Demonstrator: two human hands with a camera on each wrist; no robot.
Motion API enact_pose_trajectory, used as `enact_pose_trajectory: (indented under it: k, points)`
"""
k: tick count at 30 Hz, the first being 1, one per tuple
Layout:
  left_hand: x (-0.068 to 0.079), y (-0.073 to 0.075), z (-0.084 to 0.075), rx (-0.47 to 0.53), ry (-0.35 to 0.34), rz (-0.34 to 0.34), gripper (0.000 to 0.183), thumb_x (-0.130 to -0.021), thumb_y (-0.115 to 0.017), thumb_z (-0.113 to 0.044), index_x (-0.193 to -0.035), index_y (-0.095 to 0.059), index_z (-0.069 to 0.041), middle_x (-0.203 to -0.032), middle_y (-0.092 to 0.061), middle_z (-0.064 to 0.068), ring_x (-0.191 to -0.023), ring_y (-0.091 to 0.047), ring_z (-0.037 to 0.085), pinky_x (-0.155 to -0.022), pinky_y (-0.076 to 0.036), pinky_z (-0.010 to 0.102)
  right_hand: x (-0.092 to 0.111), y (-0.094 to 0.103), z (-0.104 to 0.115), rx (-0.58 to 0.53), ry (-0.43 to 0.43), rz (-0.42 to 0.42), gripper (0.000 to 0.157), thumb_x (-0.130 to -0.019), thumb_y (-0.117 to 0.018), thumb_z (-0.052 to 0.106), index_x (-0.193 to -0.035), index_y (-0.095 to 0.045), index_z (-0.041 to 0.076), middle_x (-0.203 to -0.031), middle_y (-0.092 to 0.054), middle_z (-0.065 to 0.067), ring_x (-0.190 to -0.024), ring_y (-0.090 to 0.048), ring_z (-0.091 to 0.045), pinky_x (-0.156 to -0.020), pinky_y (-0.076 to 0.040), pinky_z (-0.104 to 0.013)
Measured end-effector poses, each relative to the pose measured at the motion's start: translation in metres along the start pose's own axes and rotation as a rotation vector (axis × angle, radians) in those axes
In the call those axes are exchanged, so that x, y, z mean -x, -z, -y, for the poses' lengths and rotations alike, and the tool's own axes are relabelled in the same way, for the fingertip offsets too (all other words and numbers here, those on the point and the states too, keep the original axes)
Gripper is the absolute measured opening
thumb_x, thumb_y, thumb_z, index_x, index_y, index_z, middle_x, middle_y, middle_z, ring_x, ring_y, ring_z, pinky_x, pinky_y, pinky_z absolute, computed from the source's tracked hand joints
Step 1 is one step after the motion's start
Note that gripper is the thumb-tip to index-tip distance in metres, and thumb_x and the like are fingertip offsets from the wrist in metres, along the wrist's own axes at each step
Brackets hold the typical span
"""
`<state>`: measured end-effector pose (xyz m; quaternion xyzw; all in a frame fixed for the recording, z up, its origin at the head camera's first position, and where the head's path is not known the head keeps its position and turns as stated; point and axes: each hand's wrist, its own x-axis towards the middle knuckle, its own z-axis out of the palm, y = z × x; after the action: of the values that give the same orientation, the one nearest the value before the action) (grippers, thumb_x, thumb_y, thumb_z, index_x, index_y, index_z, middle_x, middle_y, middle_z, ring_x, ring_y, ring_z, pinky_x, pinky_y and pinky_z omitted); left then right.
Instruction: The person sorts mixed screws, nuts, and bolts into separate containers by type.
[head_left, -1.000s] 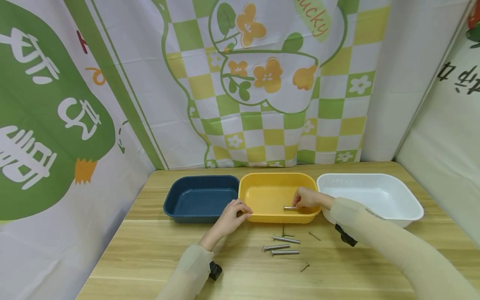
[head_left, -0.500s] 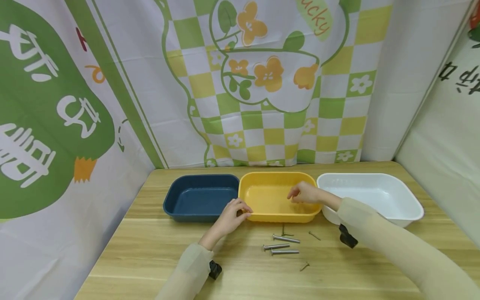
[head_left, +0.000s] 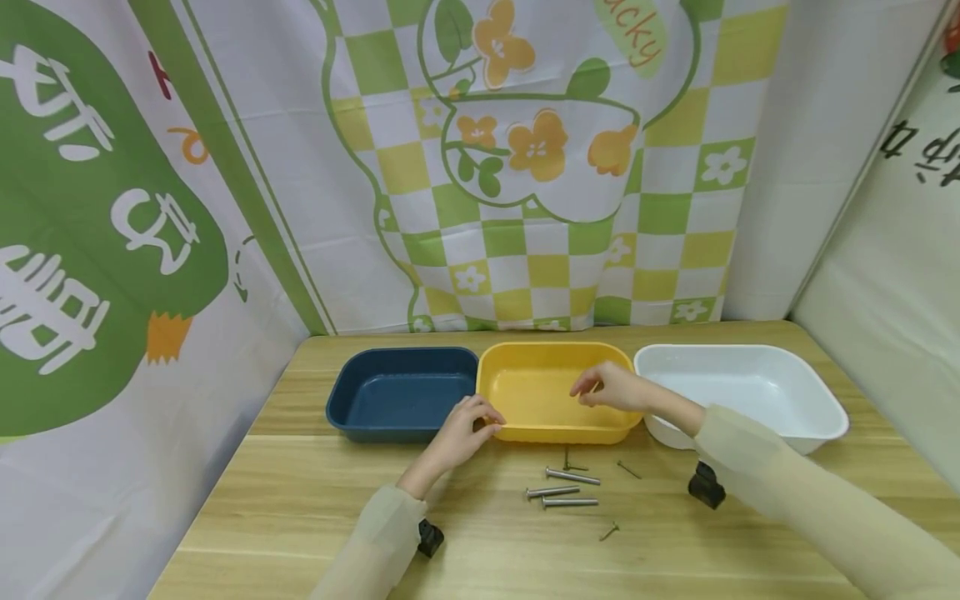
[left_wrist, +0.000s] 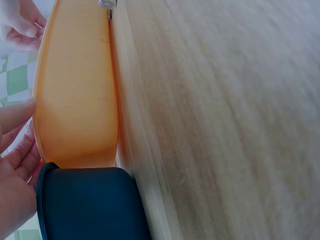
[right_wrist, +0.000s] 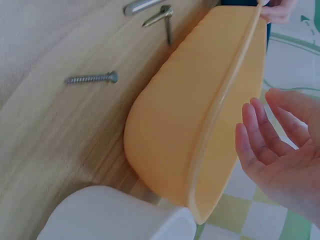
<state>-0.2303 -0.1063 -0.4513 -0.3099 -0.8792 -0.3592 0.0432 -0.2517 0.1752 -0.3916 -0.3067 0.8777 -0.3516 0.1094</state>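
Observation:
My left hand is at the near-left corner of the yellow bin, pinching its rim between thumb and fingers. In the left wrist view the fingers lie behind that rim. Above the right part of the same bin hovers my right hand, its fingers loosely bent and nothing between them. In the right wrist view the fingers are spread apart from the thumb. On the table before the bin lie several large bolts and small screws. The bin's floor behind its front wall is partly hidden.
A dark blue bin stands against the yellow one on the left, a white bin on its right. All rest on a wooden table. Patterned curtains hang behind and at the sides.
A second ago my right hand held a bolt low inside the yellow bin. It has let go and risen slightly; the bolt is out of sight. My left hand has stayed put.

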Motion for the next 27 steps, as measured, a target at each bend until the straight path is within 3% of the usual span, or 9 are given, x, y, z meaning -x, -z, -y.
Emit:
enact_pose_trajectory:
  k: [8, 16, 27]
  points:
    - [0.000, 0.000, 0.001, -0.006, 0.000, -0.008, 0.008, -0.084, -0.060, -0.016, -0.088, -0.066, -0.012, -0.085, -0.052, -0.003, -0.079, -0.044, 0.012, -0.072, -0.035, 0.029, 0.012, -0.006, 0.012, -0.036, 0.031, -0.028, 0.017, -0.083, -0.057, 0.001, -0.096, -0.062, -0.008, -0.094, -0.062, -0.020, -0.081, -0.059, -0.021, -0.068, -0.049, -0.026]
    - [0.000, -0.001, 0.002, -0.006, -0.003, -0.009, 0.008, -0.084, -0.060, -0.017, -0.088, -0.066, -0.013, -0.086, -0.053, -0.003, -0.081, -0.045, 0.012, -0.075, -0.035, 0.030, 0.026, -0.019, 0.021, -0.061, 0.097, -0.041, 0.014, -0.082, -0.059, 0.002, -0.093, -0.063, -0.006, -0.086, -0.064, -0.014, -0.071, -0.057, -0.012, -0.063, -0.047, -0.025]
    - [0.000, -0.002, 0.004, -0.014, 0.000, -0.007, 0.008, -0.084, -0.060, -0.018, -0.088, -0.066, -0.014, -0.085, -0.052, -0.005, -0.080, -0.044, 0.011, -0.075, -0.036, 0.029, 0.043, -0.041, 0.022, -0.121, 0.128, -0.012, 0.013, -0.081, -0.058, -0.001, -0.092, -0.063, -0.005, -0.087, -0.063, -0.014, -0.078, -0.059, -0.013, -0.067, -0.049, -0.026]
